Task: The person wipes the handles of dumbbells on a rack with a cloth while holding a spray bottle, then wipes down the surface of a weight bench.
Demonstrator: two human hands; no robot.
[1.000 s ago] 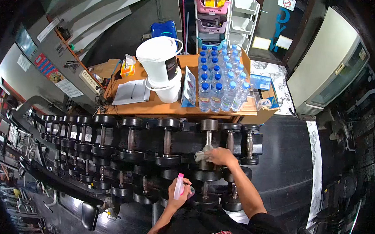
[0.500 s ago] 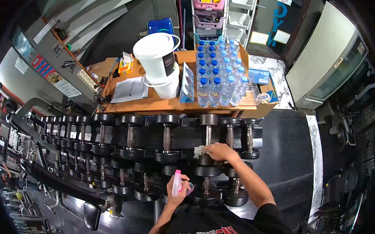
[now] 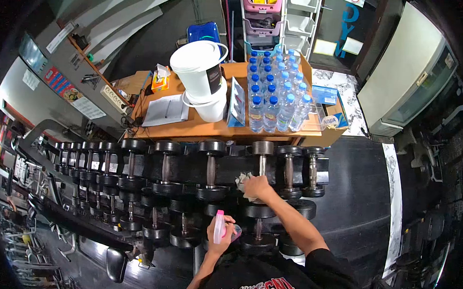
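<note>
My right hand [image 3: 258, 188] is closed on a crumpled whitish cloth [image 3: 241, 181]. It presses the cloth at the near head of a dumbbell [image 3: 263, 149] in the upper row, mostly covering that head; the bare metal handle shows beyond. Lower and to the left, my left hand [image 3: 217, 244] grips a spray bottle [image 3: 219, 226] with a pink and white top, whose clear body shows partly behind the fingers. The bottle is held over the lower row of dumbbells [image 3: 183, 239], close to my shirt.
Two rows of black dumbbells line a rack below a wooden table [image 3: 164, 130]. On the table stand stacked white buckets [image 3: 196, 59], many water bottles [image 3: 271, 115], an open notebook [image 3: 166, 111] and a tissue box [image 3: 161, 79]. A fridge [image 3: 397, 74] stands at the right.
My right hand has shifted slightly left and turned, with the cloth bunched more around the dumbbell's near head. My left hand and the spray bottle stay nearly still. The view has shifted slightly.
</note>
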